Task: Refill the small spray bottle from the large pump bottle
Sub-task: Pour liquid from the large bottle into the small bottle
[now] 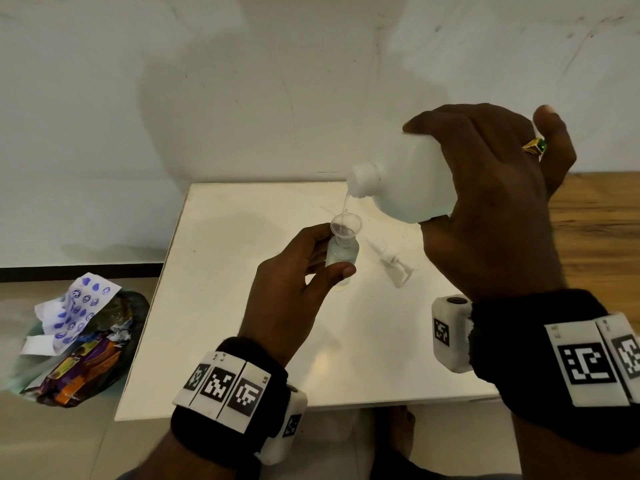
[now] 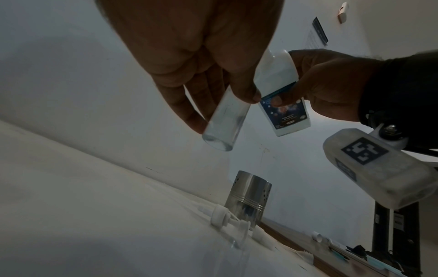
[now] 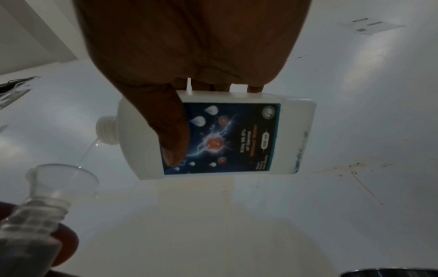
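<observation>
Head view: the large pump bottle (image 1: 408, 181), pump removed, is gripped tilted neck-down by the right hand (image 1: 491, 202), fingers wrapped round its body; a thin stream is fed into a clear funnel (image 1: 346, 226) seated in the small spray bottle (image 1: 341, 254), which is pinched between thumb and fingers of the left hand (image 1: 298, 278) and held off the white surface (image 1: 242, 306). Overfill is the main risk, judged from liquid already seen well up the bottle. The pump head (image 1: 394, 263) lies on the surface just beside. Left wrist view: the small bottle is seen held tilted, not upright, by a fingertip grip only; slip or funnel tip-out could be caused by that. A steel shaker (image 2: 249, 195) stands behind the loose pump parts and could be knocked on set-down. Right wrist view: the stream is seen landing close to the funnel's near rim, so a small tilt change of the large bottle could send it over the edge onto the fingers below. A drop hangs at the funnel's lower lip; whether it is leaking cannot be told.
</observation>
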